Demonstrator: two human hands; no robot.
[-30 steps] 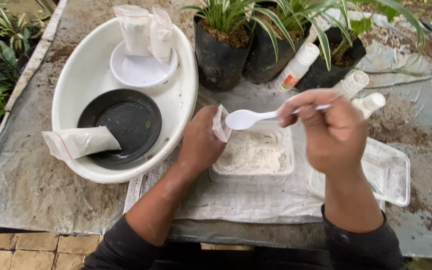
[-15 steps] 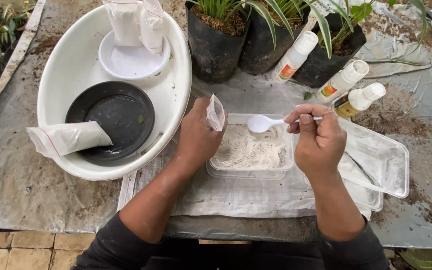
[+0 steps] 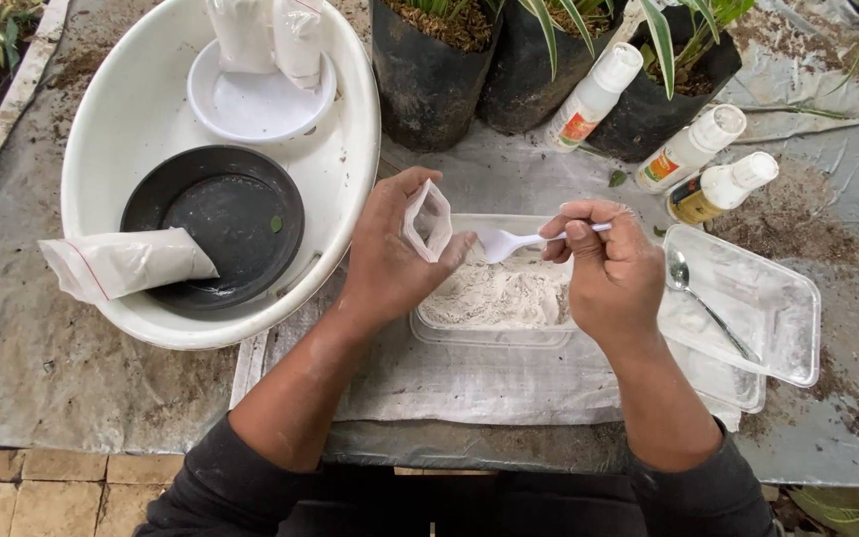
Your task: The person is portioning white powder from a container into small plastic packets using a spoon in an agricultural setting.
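My left hand [image 3: 390,254] holds a small clear plastic bag [image 3: 429,219] upright with its mouth pinched wide. My right hand [image 3: 608,268] grips a white plastic spoon [image 3: 509,242] by the handle, its bowl right at the bag's mouth. Both hover over a clear plastic container [image 3: 494,298] holding pale powder. The container rests on a plastic sheet [image 3: 429,383] on the dirty table.
A white oval basin [image 3: 141,129] at left holds a black saucer [image 3: 211,224], a white dish [image 3: 260,99] and filled powder bags [image 3: 121,264]. A clear lid [image 3: 758,298] with a metal spoon [image 3: 703,303] lies right. Black plant pots [image 3: 429,80] and three white bottles [image 3: 693,149] stand behind.
My right hand brought the spoon down and left, from above the container to the bag's mouth. My left hand has spread the bag wider. The camera moved closer.
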